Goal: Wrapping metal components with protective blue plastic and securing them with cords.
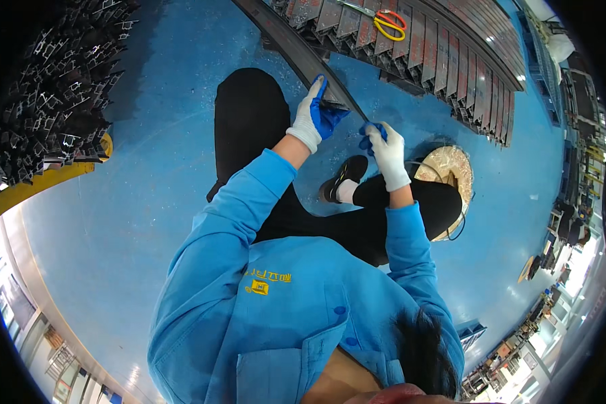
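Note:
A long dark profile bar (291, 48) slants from the top of the view down to my hands. My left hand (313, 118), in a white glove with a blue coated palm, is closed around the bar near its lower end, thumb on top. My right hand (388, 149), gloved alike, pinches a thin black strip (359, 111) that runs along the bar's right edge and past its end. Whether the strip is part of the bar or separate, I cannot tell. The fingertips of my right hand are partly hidden.
Stacked dark profiles (424, 57) lie at the upper right, with scissors (389, 25) with red and yellow handles on top. More profiles (60, 81) are piled at the left above a yellow support (44, 188). A round tan spool (451, 168) with a cable stands by my right knee.

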Demonstrator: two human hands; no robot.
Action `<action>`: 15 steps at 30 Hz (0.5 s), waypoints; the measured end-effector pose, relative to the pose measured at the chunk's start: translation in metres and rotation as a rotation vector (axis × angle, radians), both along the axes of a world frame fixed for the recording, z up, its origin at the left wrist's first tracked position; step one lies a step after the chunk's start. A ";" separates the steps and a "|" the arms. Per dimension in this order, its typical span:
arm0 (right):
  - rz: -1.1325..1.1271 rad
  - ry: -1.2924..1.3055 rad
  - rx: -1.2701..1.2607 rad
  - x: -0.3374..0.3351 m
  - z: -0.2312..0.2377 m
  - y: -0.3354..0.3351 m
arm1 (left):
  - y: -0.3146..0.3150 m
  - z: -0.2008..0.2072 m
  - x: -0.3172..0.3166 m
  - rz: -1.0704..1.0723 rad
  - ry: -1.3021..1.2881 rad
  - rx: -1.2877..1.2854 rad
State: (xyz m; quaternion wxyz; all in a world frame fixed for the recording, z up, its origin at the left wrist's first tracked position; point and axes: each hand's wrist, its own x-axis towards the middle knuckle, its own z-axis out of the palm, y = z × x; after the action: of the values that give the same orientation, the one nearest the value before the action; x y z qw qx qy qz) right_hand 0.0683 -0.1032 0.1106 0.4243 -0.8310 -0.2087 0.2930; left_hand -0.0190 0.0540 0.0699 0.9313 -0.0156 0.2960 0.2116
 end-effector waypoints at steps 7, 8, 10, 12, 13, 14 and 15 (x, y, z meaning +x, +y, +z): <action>-0.006 0.019 -0.008 0.002 0.000 0.001 | 0.003 0.007 0.003 0.019 -0.017 -0.020; 0.001 -0.001 0.004 0.004 -0.001 -0.004 | 0.003 0.008 0.004 0.027 -0.014 -0.017; -0.013 0.016 0.011 0.002 0.003 -0.003 | 0.001 0.002 0.003 0.003 -0.017 -0.005; -0.035 0.060 0.038 0.000 0.004 0.003 | 0.002 -0.006 0.000 -0.040 -0.013 0.028; -0.045 0.084 0.052 -0.002 0.004 0.007 | 0.002 -0.009 0.000 -0.061 -0.008 0.046; -0.023 0.023 0.028 -0.002 0.004 0.018 | 0.004 -0.008 0.004 -0.070 -0.006 0.045; 0.000 -0.037 0.002 0.000 0.004 0.030 | 0.005 -0.007 0.010 -0.053 -0.052 0.065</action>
State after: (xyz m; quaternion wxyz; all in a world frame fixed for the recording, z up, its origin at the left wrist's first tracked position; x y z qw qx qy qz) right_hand 0.0687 -0.0733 0.1142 0.4211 -0.8360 -0.2167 0.2771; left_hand -0.0087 0.0595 0.0625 0.9440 0.0171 0.2649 0.1960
